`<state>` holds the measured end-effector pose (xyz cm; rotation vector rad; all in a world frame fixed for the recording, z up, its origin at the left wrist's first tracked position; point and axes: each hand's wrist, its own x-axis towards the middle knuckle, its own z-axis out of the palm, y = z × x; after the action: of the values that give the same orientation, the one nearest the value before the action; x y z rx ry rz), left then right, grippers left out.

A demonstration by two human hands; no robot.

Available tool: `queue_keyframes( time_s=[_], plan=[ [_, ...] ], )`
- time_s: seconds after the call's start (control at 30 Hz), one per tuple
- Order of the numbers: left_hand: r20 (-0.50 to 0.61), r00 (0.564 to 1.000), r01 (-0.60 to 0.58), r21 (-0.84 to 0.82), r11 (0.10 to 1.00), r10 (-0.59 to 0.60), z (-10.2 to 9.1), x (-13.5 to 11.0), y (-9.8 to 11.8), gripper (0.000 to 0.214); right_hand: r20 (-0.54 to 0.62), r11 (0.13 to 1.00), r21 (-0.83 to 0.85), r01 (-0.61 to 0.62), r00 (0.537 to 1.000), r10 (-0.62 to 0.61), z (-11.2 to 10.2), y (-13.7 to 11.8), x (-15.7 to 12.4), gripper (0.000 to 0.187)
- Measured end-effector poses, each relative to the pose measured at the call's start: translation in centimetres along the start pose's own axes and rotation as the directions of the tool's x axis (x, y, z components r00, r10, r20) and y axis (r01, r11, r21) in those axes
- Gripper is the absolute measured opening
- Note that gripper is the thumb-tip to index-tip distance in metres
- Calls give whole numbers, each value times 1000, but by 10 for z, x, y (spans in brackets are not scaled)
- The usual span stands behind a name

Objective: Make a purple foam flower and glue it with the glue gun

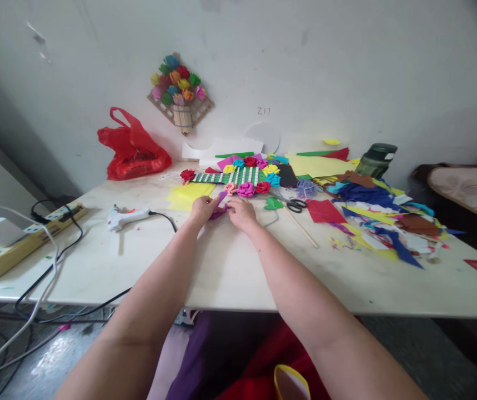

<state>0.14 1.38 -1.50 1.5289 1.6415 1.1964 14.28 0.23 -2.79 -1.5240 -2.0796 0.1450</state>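
Both of my hands are close together over the middle of the table. My left hand (203, 211) is closed on a piece of purple paper (218, 214), part of which sticks up beyond the thumb. My right hand (241, 214) has its fingers bent onto the right end of the same paper; its fingertips are partly hidden. Just beyond the hands lies a green guitar-shaped piece (242, 176) with white strips, edged with colourful paper roses such as a magenta rose (246, 189). Yellow paper (188, 194) lies beside my left hand.
A white glue gun (127, 218) lies at left, its cord running near my left arm, with a power strip (25, 239) beyond. Black scissors (296, 206), a wooden stick (301, 228) and red paper (325, 211) lie right, before scattered scraps (405, 244) and a green bottle (376, 161).
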Motion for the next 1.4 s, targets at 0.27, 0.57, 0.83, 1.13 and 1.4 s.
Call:
queue_keyframes(
  time_s=[0.27, 0.57, 0.83, 1.13, 1.4],
  plan=[
    [90, 996, -19, 35, 999, 16, 1, -5, 6, 37, 117, 978, -186, 95, 990, -74, -10, -2, -3, 38],
    [163, 987, 0, -13, 1000, 2, 2, -8, 7, 39, 117, 947, -286, 145, 986, -116, -13, 0, -3, 34],
    [180, 983, 39, -78, 996, -24, 1, -9, 6, 39, 170, 955, -255, 151, 979, -109, -17, -2, -3, 26],
    [238, 970, 123, -325, 938, -45, -1, -8, 3, 43, 241, 988, -152, 26, 970, 12, -30, -12, -6, 28],
    [104, 994, 77, -459, 885, -33, -7, -5, 5, 43, 335, 999, -19, -31, 942, 36, -32, -4, -3, 21]
  ],
)
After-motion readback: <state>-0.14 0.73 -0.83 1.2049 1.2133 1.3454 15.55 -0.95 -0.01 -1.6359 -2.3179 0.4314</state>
